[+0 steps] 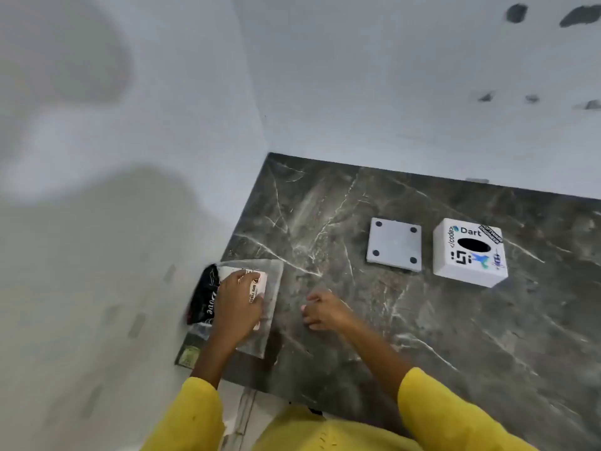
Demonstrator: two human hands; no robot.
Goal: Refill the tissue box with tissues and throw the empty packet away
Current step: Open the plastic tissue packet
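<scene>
I note the dark grey marble-look countertop (422,320) is polished, white-veined. At 3 o'clock, the white cube tissue box (470,252) looks smooth matt plastic, stickered; its white square base plate (394,244) likewise. At 9 o'clock, the clear glossy film packet (271,288).

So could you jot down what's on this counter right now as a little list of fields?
surface: dark marble counter in a wall corner
tissue box: white cube with stickers and a dark oval slot, at the far right
base plate: white square with four dark dots, lying flat left of the box, apart from it
tissue packet: clear plastic pack at the counter's left edge
left hand: pressed on the packet
right hand: loosely curled, holding nothing, beside the packet
sleeves: yellow
</scene>
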